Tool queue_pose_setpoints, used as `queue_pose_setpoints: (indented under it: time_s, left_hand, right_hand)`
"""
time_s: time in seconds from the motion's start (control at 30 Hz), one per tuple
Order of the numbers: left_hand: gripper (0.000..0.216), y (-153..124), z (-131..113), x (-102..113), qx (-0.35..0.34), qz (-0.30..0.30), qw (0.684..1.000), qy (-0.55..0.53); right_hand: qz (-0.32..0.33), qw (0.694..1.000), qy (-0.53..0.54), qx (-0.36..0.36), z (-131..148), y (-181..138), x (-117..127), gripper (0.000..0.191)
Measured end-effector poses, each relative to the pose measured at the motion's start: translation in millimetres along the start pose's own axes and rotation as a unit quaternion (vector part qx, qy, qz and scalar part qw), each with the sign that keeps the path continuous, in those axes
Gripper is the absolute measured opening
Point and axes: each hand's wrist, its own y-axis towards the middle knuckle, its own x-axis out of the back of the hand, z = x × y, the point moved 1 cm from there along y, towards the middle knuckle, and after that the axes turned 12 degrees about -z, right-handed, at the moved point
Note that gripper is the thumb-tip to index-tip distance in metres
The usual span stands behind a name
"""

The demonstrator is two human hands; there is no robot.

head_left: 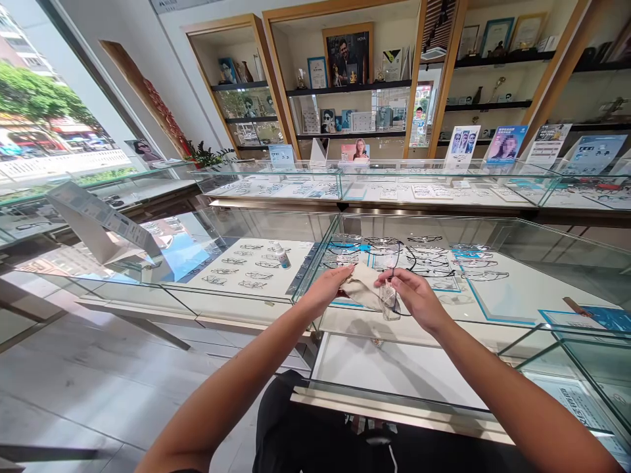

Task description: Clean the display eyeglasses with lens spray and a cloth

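Note:
My left hand pinches a beige cleaning cloth over the glass display case. My right hand grips a pair of thin black-framed glasses, with one clear lens hanging just below the fingers against the cloth. Both hands are closed and nearly touch each other above the case's near edge. Inside the case, rows of spectacle frames lie on white trays.
A small spray bottle stands on the left glass case among more frames. A tilted sign sits further left. More glass counters and wall shelves with posters run along the back. An open drawer edge lies just before me.

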Motion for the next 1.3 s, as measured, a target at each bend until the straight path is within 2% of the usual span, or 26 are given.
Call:
queue_pose_setpoints:
  time_s: [0.13,0.27,0.33,0.57,0.77,0.93,1.0,1.13,1.23,1.3]
  left_hand:
    - [0.055,-0.5,6.3,8.4,-0.008,0.008,1.000,0.009]
    - [0.053,-6.6,-1.0,9.5,-0.023,0.095,0.995,0.005]
    - [0.050,-9.0,-4.7,9.6,-0.013,0.119,0.993,0.022]
    - [0.049,-12.2,-14.3,13.3,0.007,0.128,0.992,0.009]
    - [0.044,-22.5,-34.1,14.4,-0.077,0.079,0.994,0.019]
    - [0.039,-32.7,-47.3,10.3,-0.157,0.035,0.981,0.106]
    - [0.037,-37.3,-53.1,7.4,-0.211,0.009,0.964,0.161]
    - [0.032,-46.7,-66.4,1.7,-0.302,-0.045,0.910,0.281]
    - [0.031,-52.2,-72.9,-2.8,-0.328,-0.089,0.881,0.329]
    - [0.031,-54.7,-72.6,-7.2,-0.329,-0.106,0.873,0.344]
  right_hand:
    - [0.005,1.000,0.010,-0.013,1.4,-0.1,-0.1,0.035]
    - [0.038,0.999,0.009,-0.011,1.1,0.1,-0.1,0.032]
    - [0.050,0.999,0.001,-0.010,1.1,-0.2,-0.3,0.033]
    - [0.072,0.997,-0.025,-0.003,3.4,-0.9,-0.4,0.033]
    - [0.084,0.995,-0.054,0.016,10.0,-2.6,-3.8,0.034]
    - [0.080,0.994,-0.074,0.021,12.5,-4.5,-6.8,0.041]
    - [0.078,0.993,-0.081,0.024,11.5,-4.4,-6.5,0.042]
    - [0.072,0.995,-0.069,0.025,8.5,-3.4,-5.6,0.040]
    - [0.068,0.996,-0.051,0.024,8.2,-3.4,-6.4,0.040]
    - [0.068,0.996,-0.048,0.028,8.3,-3.8,-7.4,0.040]
